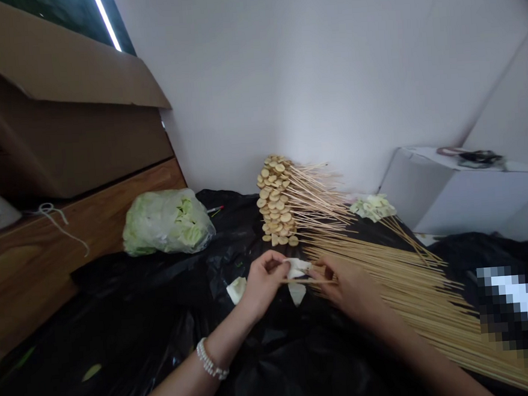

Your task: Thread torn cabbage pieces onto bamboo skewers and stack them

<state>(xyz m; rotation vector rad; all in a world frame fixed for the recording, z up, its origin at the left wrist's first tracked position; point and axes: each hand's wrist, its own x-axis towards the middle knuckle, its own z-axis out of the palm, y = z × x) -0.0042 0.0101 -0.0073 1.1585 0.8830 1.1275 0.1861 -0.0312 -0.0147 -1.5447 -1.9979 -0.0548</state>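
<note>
My left hand (264, 280) is closed in a pinch on a pale cabbage piece (296, 267) over the black plastic sheet (173, 325). My right hand (348, 285) is closed on a thin bamboo skewer (306, 280), whose tip meets the cabbage piece between the two hands. Another pale piece (296, 293) hangs just below them, and a loose piece (236, 290) lies left of my left wrist. A bead bracelet (211, 360) circles my left wrist.
A heap of bare bamboo skewers (415, 296) fans out to the right. Behind stands a pile of skewers loaded with round tan slices (275, 202) and a few with cabbage (373, 207). A clear bag of cabbage (167, 223) lies left; cardboard box (58, 104), wooden ledge (46, 249), white box (453, 191).
</note>
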